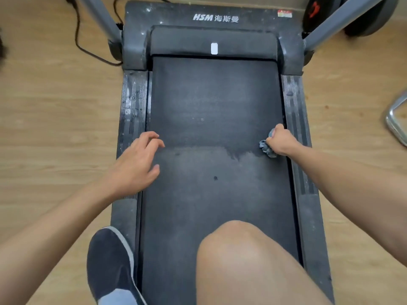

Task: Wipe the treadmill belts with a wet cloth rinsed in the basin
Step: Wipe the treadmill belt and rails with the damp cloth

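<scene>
Our right hand (pixel 280 140) is curled tight round the bunched cloth (pixel 267 148), pressing it on the belt (pixel 215 95) at its right edge. A wet-looking smear lies just left of the cloth. Our left hand (pixel 136 164), fingers loosely spread, sits at the belt's left edge.

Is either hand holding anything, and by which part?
The right hand grips a bunched grey cloth round its middle, ends poking out, at the right edge of the belt. The left hand holds nothing.
</scene>
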`<state>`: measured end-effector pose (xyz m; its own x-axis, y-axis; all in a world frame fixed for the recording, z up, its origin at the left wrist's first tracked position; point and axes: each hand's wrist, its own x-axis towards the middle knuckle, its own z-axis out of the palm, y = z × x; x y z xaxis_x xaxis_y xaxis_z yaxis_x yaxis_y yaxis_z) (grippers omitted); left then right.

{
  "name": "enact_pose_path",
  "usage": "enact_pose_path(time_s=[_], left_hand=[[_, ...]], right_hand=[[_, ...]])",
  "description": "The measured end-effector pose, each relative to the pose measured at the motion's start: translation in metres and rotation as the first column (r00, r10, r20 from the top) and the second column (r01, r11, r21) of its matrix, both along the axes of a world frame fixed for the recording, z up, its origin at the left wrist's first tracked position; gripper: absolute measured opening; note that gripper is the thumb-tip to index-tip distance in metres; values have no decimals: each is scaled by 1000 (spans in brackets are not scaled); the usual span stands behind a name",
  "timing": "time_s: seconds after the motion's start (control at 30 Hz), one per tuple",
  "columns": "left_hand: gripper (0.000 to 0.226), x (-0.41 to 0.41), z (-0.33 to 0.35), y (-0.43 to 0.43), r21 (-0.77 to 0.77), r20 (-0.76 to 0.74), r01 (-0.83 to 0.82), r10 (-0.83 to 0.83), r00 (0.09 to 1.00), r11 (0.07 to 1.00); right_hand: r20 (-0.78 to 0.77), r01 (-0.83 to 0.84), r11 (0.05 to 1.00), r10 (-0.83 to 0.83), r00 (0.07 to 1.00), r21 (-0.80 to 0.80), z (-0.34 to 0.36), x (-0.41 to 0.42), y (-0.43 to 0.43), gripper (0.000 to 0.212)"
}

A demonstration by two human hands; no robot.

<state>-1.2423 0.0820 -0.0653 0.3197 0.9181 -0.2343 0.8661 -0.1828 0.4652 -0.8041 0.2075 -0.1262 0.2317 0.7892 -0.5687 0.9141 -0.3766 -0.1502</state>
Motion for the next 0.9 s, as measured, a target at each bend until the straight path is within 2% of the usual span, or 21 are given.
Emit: enact_pose_path(time_s=[0.1, 0.2, 0.3, 0.4, 0.5, 0.53, 0.63, 0.73, 0.83, 0.9], left_hand=[[58, -27, 30, -39, -61, -36, 66, -68, 997, 996], [59, -58, 71, -68, -28, -98, 103, -106, 990, 994], [63, -81, 98, -71, 26, -276, 200, -185, 943, 980], [80, -71, 91, -50, -83, -384, 224, -239, 892, 971], [69, -7, 43, -39, -173, -298, 74, -124, 946, 982], [73, 22, 22, -40, -202, -301, -3, -59, 952, 979], [112, 108, -30, -59, -317, -284, -181, 89, 955, 931], [148, 168, -57, -84, -389, -329, -261, 132, 935, 883], [156, 186, -62, -90, -389, -370, -313, 164, 914, 866], [154, 184, -62, -88, -406, -365, -309, 157, 918, 860]], right_hand=[[-45, -16, 999, 18, 999, 47, -3, 5, -7, 33], [-65, -46, 994, 53, 996, 99, -7, 11, -10, 27], [-63, -106, 985, 116, 991, 139, -10, 15, -14, 23], [-66, -176, 959, 195, 979, 222, -9, 13, -27, 20], [-81, -255, 928, 286, 955, 270, -4, 15, -42, 21], [-84, -298, 918, 329, 941, 260, 0, 19, -48, 22], [-78, -422, 879, 448, 891, 224, 12, 32, -77, 29], [-93, -471, 853, 500, 861, 224, 15, 46, -135, 26], [-116, -489, 846, 519, 847, 213, 7, 57, -194, 25], [-126, -436, 870, 471, 873, 229, -1, 63, -211, 23]])
